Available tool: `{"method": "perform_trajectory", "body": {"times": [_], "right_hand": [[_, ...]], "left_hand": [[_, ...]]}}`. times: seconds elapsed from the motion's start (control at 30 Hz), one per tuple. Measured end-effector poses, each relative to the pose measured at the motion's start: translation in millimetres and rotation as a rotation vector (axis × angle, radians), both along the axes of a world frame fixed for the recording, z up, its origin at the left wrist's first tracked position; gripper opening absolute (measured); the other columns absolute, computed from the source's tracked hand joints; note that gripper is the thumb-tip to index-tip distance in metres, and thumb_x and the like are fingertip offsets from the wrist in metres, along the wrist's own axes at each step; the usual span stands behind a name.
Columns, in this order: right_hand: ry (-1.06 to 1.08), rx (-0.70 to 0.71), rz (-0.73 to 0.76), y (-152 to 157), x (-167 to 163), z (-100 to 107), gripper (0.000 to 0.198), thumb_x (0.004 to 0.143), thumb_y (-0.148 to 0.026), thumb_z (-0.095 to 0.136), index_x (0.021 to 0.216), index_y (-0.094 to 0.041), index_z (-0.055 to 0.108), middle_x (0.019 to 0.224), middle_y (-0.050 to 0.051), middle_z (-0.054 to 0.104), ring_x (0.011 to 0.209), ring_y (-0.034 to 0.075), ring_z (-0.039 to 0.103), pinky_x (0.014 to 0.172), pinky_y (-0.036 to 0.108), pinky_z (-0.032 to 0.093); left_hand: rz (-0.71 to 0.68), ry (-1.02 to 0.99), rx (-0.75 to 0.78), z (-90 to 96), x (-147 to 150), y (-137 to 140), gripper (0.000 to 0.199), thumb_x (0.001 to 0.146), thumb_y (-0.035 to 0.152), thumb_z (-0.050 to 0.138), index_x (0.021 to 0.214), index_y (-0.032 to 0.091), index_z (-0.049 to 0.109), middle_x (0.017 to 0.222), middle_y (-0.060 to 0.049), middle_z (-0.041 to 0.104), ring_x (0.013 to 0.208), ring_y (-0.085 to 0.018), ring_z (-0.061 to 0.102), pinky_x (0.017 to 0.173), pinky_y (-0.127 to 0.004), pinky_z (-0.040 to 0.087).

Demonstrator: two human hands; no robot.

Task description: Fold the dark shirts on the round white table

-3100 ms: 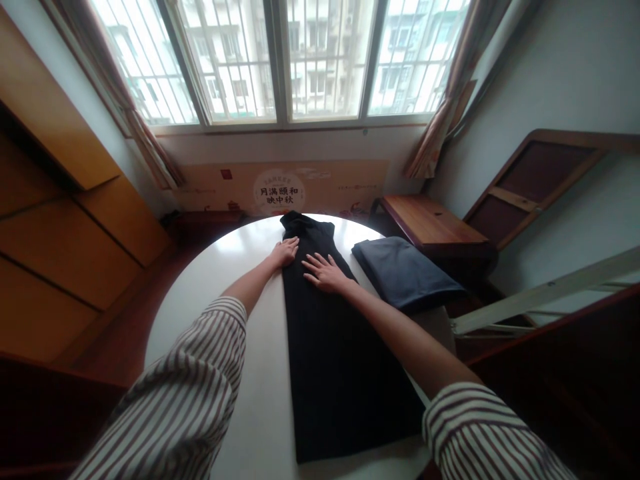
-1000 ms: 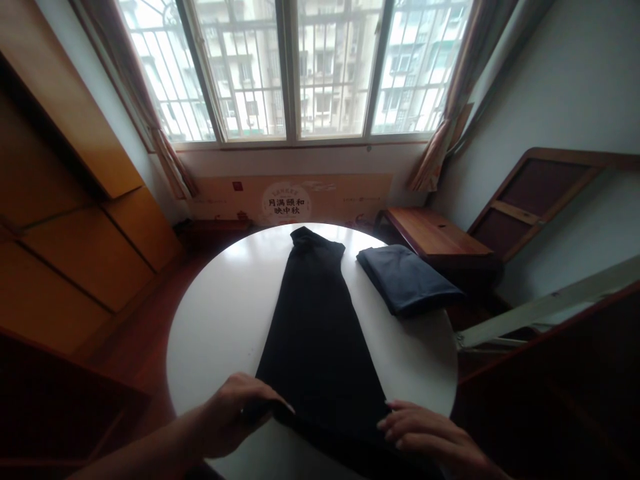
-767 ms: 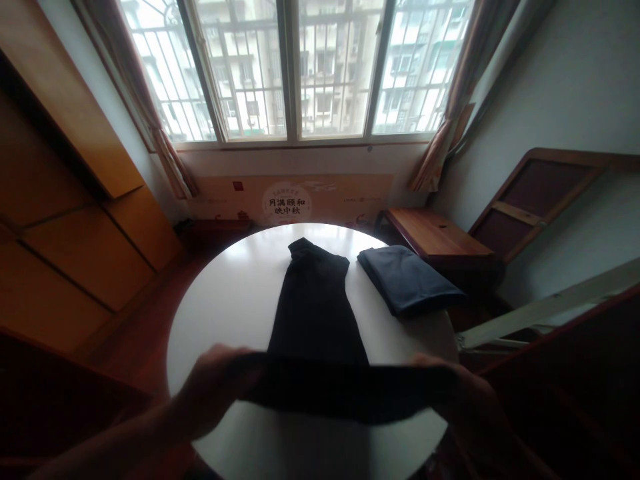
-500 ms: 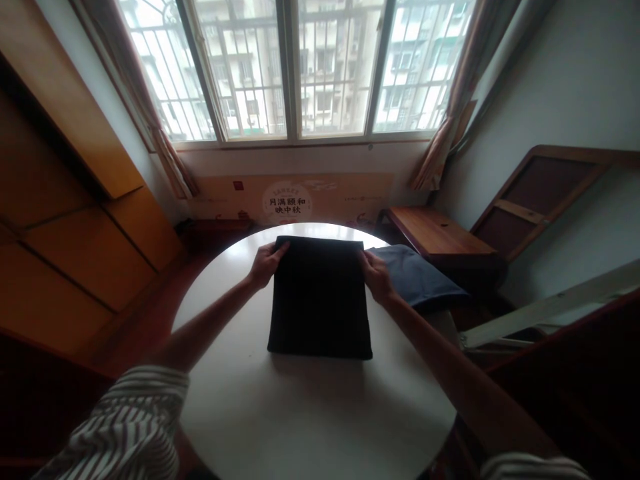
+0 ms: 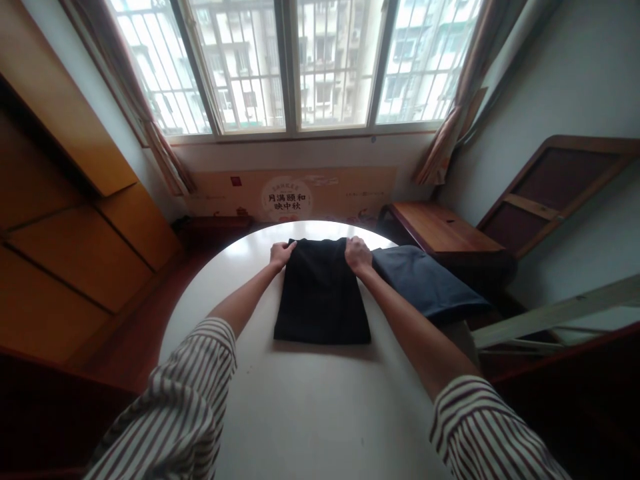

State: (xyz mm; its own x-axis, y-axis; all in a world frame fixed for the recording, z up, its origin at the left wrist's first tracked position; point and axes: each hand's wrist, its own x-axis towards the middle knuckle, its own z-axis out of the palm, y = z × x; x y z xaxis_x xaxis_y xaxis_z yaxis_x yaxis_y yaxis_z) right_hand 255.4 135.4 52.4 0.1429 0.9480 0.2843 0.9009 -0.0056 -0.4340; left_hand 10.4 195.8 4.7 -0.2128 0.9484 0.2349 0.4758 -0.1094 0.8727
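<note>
A folded black cloth [image 5: 324, 293], probably a garment though its kind does not show, lies on the white round table [image 5: 300, 407]. My left hand [image 5: 282, 255] pinches its far left corner, thumb on top. At the far right corner, my right hand [image 5: 359, 255] is closed round the fabric. The far edge between my hands looks slightly wavy, and the near edge rests flat on the tabletop. Just right of my right hand lies a dark blue folded cloth [image 5: 430, 283], its right part reaching past the table's rim.
Behind the table stands a low wall with a printed banner [image 5: 290, 197] under barred windows. A wooden desk [image 5: 443, 230] and a leaning framed panel [image 5: 555, 187] are at the right. Orange-brown cabinets [image 5: 60, 267] line the left.
The black cloth has lowered and moved away from me, and its far edge has gone from straight to wavy. My hands have come closer together. The camera view has shifted slightly.
</note>
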Motion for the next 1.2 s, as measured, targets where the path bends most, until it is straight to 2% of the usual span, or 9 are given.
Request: {"method": "perform_trajectory", "body": {"times": [0.13,0.23,0.33,0.6,0.83,0.97,1.07,1.13,1.2], "right_hand": [[-0.132,0.006,0.308,-32,-28,-3,0.041,0.103,-0.037,0.036,0.124,-0.015,0.062,0.131,0.018,0.06,0.123,0.028,0.052,0.108,0.042,0.031],[-0.241,-0.049,0.548,-71,-44,-21,0.05,0.099,-0.051,0.042,0.134,-0.021,0.058,0.145,0.013,0.052,0.136,0.03,0.042,0.115,0.046,0.022],[-0.346,-0.105,0.674,-114,-46,-41,0.069,0.097,-0.063,0.036,0.149,-0.019,0.043,0.157,0.017,0.033,0.146,0.038,0.024,0.115,0.058,0.015],[-0.263,-0.103,0.84,-202,-23,-59,0.084,0.091,-0.07,0.043,0.157,-0.022,0.025,0.164,0.017,0.004,0.15,0.037,0.004,0.118,0.056,0.009],[-0.224,-0.103,0.824,-214,-26,-58,0.082,0.091,-0.068,0.044,0.157,-0.023,0.026,0.164,0.016,0.005,0.15,0.037,0.007,0.118,0.057,0.01],[-0.132,-0.019,0.781,-214,-25,-54,0.068,0.093,-0.062,0.046,0.146,-0.019,0.047,0.157,0.018,0.032,0.145,0.035,0.027,0.116,0.052,0.022],[0.049,0.086,0.534,-206,-11,-45,0.042,0.102,-0.042,0.035,0.111,-0.015,0.067,0.12,0.016,0.065,0.116,0.025,0.058,0.101,0.037,0.041],[0.115,0.12,0.294,-196,5,-40,0.039,0.103,-0.034,0.032,0.091,-0.017,0.065,0.095,0.013,0.068,0.093,0.022,0.063,0.086,0.032,0.045],[0.106,0.067,0.129,-184,21,-38,0.032,0.101,-0.037,0.042,0.086,-0.017,0.062,0.083,0.01,0.067,0.079,0.022,0.063,0.075,0.031,0.044]], "left_hand": [[-0.002,0.26,0.228,10.8,13,-10,0.024,0.086,0.031,0.063,0.103,0.014,0.067,0.105,-0.014,0.067,0.104,-0.025,0.061,0.097,-0.037,0.044],[-0.431,0.684,0.416,13.1,31,-22,0.032,0.098,0.031,0.045,0.122,0.019,0.062,0.131,-0.012,0.06,0.125,-0.023,0.052,0.111,-0.04,0.034],[-0.744,0.975,0.307,5.7,43,-27,0.042,0.1,0.04,0.039,0.137,0.026,0.055,0.149,-0.006,0.049,0.14,-0.024,0.038,0.119,-0.049,0.017],[-0.636,1.105,0.068,-2.3,62,-18,0.052,0.101,0.039,0.034,0.15,0.023,0.04,0.156,-0.009,0.037,0.147,-0.028,0.029,0.12,-0.057,0.003],[-0.76,0.984,-0.023,-10.4,122,-46,0.064,0.102,0.052,0.02,0.156,0.019,0.024,0.163,-0.009,0.016,0.151,-0.03,0.014,0.116,-0.066,0.011],[-0.718,0.898,-0.061,-14.8,134,-37,0.06,0.102,0.048,0.02,0.156,0.022,0.024,0.163,-0.008,0.019,0.15,-0.03,0.016,0.115,-0.068,0.011],[-0.653,0.797,0.045,-10.8,126,-30,0.055,0.104,0.04,0.023,0.153,0.018,0.032,0.157,-0.01,0.036,0.144,-0.027,0.033,0.117,-0.053,0.025],[-0.563,0.769,0.134,-5.3,112,-31,0.05,0.103,0.031,0.027,0.147,0.012,0.043,0.147,-0.014,0.049,0.136,-0.024,0.046,0.114,-0.041,0.033],[-0.49,0.783,0.173,0.2,94,-34,0.046,0.1,0.024,0.031,0.139,0.01,0.052,0.139,-0.016,0.057,0.131,-0.024,0.051,0.113,-0.04,0.035]]}}
